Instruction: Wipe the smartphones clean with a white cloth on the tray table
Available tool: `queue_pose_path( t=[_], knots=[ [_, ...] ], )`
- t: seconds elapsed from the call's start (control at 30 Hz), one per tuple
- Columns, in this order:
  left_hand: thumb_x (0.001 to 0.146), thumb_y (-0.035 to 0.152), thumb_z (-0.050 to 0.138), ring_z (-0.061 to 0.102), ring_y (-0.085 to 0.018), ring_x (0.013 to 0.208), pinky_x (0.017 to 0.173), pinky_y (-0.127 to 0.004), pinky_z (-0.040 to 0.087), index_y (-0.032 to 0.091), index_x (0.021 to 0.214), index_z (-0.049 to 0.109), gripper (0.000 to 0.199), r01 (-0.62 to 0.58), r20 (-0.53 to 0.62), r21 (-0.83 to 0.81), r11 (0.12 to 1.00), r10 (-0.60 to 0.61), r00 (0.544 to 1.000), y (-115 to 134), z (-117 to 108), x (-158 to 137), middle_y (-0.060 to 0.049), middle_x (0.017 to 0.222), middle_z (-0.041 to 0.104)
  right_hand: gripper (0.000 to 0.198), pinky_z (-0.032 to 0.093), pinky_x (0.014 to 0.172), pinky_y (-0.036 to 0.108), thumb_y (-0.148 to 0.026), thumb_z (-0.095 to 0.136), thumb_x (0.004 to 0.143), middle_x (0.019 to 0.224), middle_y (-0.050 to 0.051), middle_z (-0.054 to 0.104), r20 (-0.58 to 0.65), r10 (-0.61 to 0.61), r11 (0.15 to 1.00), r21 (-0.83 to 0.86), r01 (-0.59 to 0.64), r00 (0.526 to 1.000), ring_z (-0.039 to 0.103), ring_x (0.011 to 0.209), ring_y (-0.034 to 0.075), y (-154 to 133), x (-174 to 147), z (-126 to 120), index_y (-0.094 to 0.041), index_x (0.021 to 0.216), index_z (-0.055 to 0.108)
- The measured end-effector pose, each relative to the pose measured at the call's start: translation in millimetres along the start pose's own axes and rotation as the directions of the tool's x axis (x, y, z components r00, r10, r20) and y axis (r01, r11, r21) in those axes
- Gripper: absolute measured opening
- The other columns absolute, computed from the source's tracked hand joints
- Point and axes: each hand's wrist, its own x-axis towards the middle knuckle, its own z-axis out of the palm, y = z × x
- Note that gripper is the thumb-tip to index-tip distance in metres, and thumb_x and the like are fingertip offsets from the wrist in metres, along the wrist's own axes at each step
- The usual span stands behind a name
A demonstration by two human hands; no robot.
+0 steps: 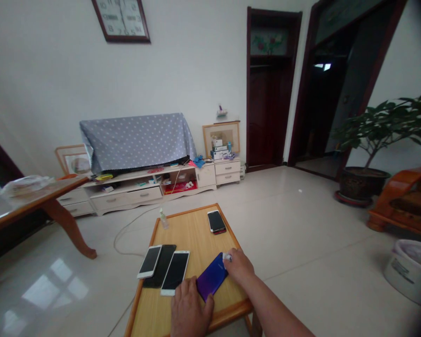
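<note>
A blue-purple smartphone (212, 277) lies back side up and slanted on a small wooden table (192, 224). My left hand (190, 306) grips its near end, thumb on one edge and fingers at the other. In my right hand (239, 267), pinched fingers press a small white tissue (227, 257) against the phone's far corner. Beside my left fingers is a white phone (176, 271) with a dark screen. Another white phone (150, 261) rests partly on a black flip case (165, 262). The undersides of my fingers are hidden.
A small clear bottle (163, 219) stands at the far left edge, and stacked phones (216, 222) lie far right. A cable (119, 236) runs along the floor. Around stand a larger table (65, 187), a white bucket (410, 271) and a potted plant (363, 180).
</note>
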Motion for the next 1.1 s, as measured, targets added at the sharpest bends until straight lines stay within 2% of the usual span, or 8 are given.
queue_pose_path(
  t=[0.23, 0.4, 0.5, 0.63, 0.83, 0.9, 1.1],
  knots=[
    [0.078, 0.038, 0.061, 0.054, -0.029, 0.114, 0.094, -0.04, 0.038, 0.017, 0.118, 0.061, 0.045, 0.099, 0.051, 0.007, 0.995, -0.099, 0.994, 3, 1, 5, -0.012, 0.118, 0.061, 0.019, 0.038, 0.073, 0.027, -0.035, 0.057, 0.088, 0.102, 0.01, 0.066, 0.023, 0.015, 0.999, 0.033, -0.016, 1.0, 0.063, 0.094, 0.02, -3, 6, 2, -0.019, 0.092, 0.066],
    [0.072, 0.037, 0.065, 0.056, -0.03, 0.113, 0.092, -0.041, 0.037, 0.019, 0.11, 0.062, 0.042, 0.114, 0.033, -0.017, 0.993, -0.114, 0.993, 1, 3, 4, -0.011, 0.115, 0.063, 0.022, 0.037, 0.069, 0.027, -0.04, 0.059, 0.087, 0.093, 0.009, 0.067, 0.007, 0.02, 0.995, 0.098, -0.02, 1.0, 0.063, 0.086, 0.019, -3, 12, 5, -0.019, 0.082, 0.065],
    [0.072, 0.037, 0.067, 0.058, -0.03, 0.111, 0.093, -0.042, 0.037, 0.019, 0.112, 0.06, 0.045, 0.074, -0.008, -0.056, 0.996, -0.075, 0.997, -3, 5, 0, -0.011, 0.113, 0.065, 0.025, 0.037, 0.066, 0.027, -0.04, 0.059, 0.087, 0.085, 0.008, 0.067, -0.019, 0.014, 0.987, 0.16, -0.011, 1.0, 0.063, 0.079, 0.019, -2, 14, 8, -0.019, 0.075, 0.064],
    [0.082, 0.038, 0.063, 0.063, -0.027, 0.107, 0.095, -0.044, 0.038, 0.018, 0.125, 0.052, 0.049, -0.038, -0.073, -0.106, 0.994, 0.03, 0.997, -10, 7, -6, -0.011, 0.115, 0.067, 0.021, 0.038, 0.065, 0.026, -0.031, 0.055, 0.086, 0.079, 0.006, 0.068, -0.088, -0.005, 0.962, 0.271, 0.029, 0.996, 0.062, 0.075, 0.018, 0, 14, 9, -0.019, 0.072, 0.065],
    [0.093, 0.034, 0.053, 0.066, -0.024, 0.105, 0.091, -0.041, 0.043, 0.02, 0.132, 0.045, 0.042, -0.152, -0.128, -0.128, 0.98, 0.135, 0.982, -16, 9, -9, -0.01, 0.119, 0.067, 0.033, 0.042, 0.065, 0.025, -0.041, 0.046, 0.092, 0.077, 0.003, 0.071, -0.211, -0.022, 0.904, 0.413, 0.11, 0.977, 0.063, 0.075, 0.019, -6, 9, 3, -0.019, 0.087, 0.069],
    [0.094, 0.032, 0.052, 0.067, -0.024, 0.102, 0.09, -0.041, 0.044, 0.02, 0.133, 0.044, 0.042, -0.17, -0.141, -0.123, 0.978, 0.152, 0.978, -17, 10, -9, -0.01, 0.117, 0.068, 0.033, 0.041, 0.064, 0.025, -0.042, 0.046, 0.092, 0.077, 0.002, 0.071, -0.23, -0.04, 0.892, 0.431, 0.138, 0.972, 0.063, 0.073, 0.019, -11, 6, 1, -0.02, 0.089, 0.07],
    [0.096, 0.03, 0.05, 0.066, -0.024, 0.104, 0.091, -0.041, 0.048, 0.017, 0.136, 0.043, 0.042, -0.18, -0.197, -0.123, 0.976, 0.154, 0.968, -20, 14, -11, -0.011, 0.117, 0.068, 0.019, 0.039, 0.069, 0.025, -0.032, 0.056, 0.084, 0.082, 0.004, 0.069, -0.253, -0.099, 0.9, 0.389, 0.195, 0.962, 0.061, 0.08, 0.019, -22, -3, -10, -0.02, 0.077, 0.069]
  ],
)
